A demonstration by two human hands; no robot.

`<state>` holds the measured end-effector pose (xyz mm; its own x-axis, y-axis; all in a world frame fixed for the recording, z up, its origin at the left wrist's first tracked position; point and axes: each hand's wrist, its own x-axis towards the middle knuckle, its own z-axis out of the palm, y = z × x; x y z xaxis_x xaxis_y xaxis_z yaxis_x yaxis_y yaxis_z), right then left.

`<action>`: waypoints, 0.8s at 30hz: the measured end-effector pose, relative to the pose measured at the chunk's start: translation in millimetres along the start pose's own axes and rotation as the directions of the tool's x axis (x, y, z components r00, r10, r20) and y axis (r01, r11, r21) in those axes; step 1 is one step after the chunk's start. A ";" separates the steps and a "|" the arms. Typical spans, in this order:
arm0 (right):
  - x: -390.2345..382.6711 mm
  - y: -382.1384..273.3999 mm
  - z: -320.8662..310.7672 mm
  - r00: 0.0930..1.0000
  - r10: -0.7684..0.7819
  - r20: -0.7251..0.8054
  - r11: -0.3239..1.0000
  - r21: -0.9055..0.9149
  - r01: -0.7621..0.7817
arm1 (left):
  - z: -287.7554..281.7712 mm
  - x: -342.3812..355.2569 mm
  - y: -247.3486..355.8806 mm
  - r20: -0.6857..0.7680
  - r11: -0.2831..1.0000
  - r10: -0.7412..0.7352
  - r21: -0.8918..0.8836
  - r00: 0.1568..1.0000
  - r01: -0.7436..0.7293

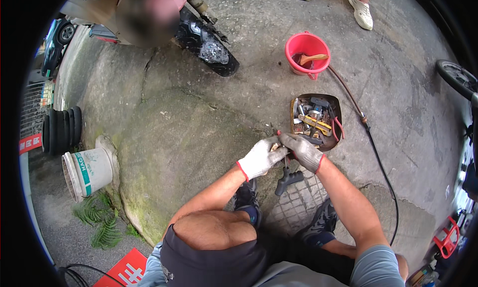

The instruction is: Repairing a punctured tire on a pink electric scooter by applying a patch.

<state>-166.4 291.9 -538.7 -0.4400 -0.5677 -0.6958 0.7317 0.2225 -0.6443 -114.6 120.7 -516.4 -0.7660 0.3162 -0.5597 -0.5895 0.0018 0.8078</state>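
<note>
My left hand (262, 158) and my right hand (303, 151), both in white work gloves with red cuffs, meet in front of me with bent fingers. A T-handled tool (289, 180) with a black grip hangs beneath them, its thin metal shaft rising to my left fingertips. A small tan bit (274, 146) shows at my left fingers. Something small and red sticks out by my right fingertips; the gloves hide what that hand pinches. Just beyond my right hand lies a tool tray (337, 107) holding pliers (336, 123), a yellow-handled tool (315, 124) and several loose tools.
Past the tray stands a red bucket (307, 37) with a wooden-handled brush (313, 58) in it. A hose (374, 146) runs along the right. A motorcycle wheel (211, 50) is ahead left. Tyres (62, 130) and a white bucket (88, 172) stand left. Another person's shoe (361, 12) shows far off.
</note>
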 end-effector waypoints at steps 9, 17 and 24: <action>-7.4 -4.5 -6.5 0.908 -0.231 -0.350 0.883 -0.468 0.044 | -12.0 6.1 -3.9 -0.257 1.000 -0.010 0.013 0.966 0.013; -14.8 1.6 1.6 0.866 -0.499 0.018 0.153 -0.982 0.109 | -24.5 13.3 -24.1 -0.452 0.977 -0.051 -0.207 0.891 -0.049; -17.9 -4.6 16.2 0.858 -0.514 0.001 0.210 -0.970 0.127 | -22.1 14.5 -28.7 -0.433 0.963 -0.068 -0.264 0.899 -0.054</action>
<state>-153.4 288.1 -518.1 -0.7533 -0.6019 -0.2652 -0.4070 0.7433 -0.5309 -114.4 104.2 -551.7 -0.7595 -0.1271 -0.6380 -0.5936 -0.2656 0.7596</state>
